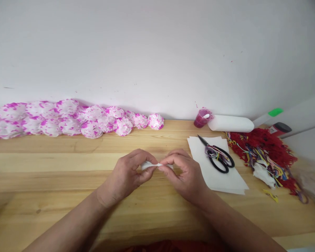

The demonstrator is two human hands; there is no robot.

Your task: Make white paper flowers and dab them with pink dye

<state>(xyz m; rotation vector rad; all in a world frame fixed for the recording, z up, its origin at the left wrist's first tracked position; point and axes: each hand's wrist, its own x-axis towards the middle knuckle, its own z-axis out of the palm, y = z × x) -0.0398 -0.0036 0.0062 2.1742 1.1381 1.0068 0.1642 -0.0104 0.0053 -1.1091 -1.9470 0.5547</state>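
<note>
Between my two hands is a narrow strip of folded white tissue paper (147, 165), held just above the wooden table and pinched thin at its middle. My left hand (130, 169) grips it between thumb and forefinger from the left. From the other side my right hand (185, 173) pinches it the same way, fingertips almost touching the left ones. Parts of the strip are hidden by the fingers. Right of my right hand lies a stack of white paper sheets (215, 182), with black-handled scissors (219, 157) and a few thin coloured ties (212, 152) on top.
White tissue pompoms with magenta-stained edges (68, 112) line the wall at left. At back right stand a cup of purple-red liquid (201, 119), a white roll (231, 123) and a dark-lidded jar (279, 128). Red netting (267, 147) and tangled ties lie at right on the wooden table (55, 175).
</note>
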